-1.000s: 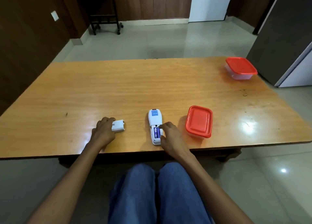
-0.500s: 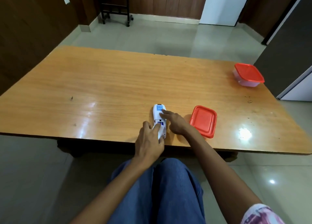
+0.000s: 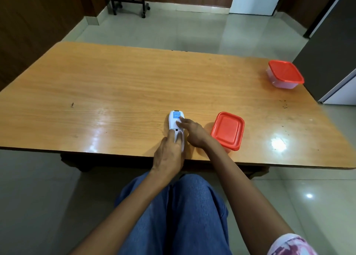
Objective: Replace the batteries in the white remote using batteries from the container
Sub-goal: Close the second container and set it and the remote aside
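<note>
Remote (image 3: 176, 121) lies face down near the front edge of the table (image 3: 115, 85), lengthwise, w/ the blue label toward the far end. My left hand (image 3: 169, 152) sits over its near end, fingers curled narrow on the battery cover, thumb along the left side; looks like I'm pressing or sliding the cover home. A small dark gap shows at the seam, so I'd say it's not fully clicked yet. My right hand (image 3: 192, 133) is spread fairly flat, fingertips on the upper back by the label, pinning the remote, not gripping anything.

Progress, as I judge it: nearly done. No batteries loose on the table, compartment hidden under the cover, so I can't confirm what's inside. Near box (image 3: 228, 129), just right of my right hand, has its red lid on. What's left: seat the cover, maybe flip the remote over.

Count: 1 remote, 2 red-lidded boxes (near one, plus far box (image 3: 284, 74) at the table's right rear corner, well apart), 2 hands, 0 batteries in sight. Can't tell which box is the battery one, nor what either holds.
</note>
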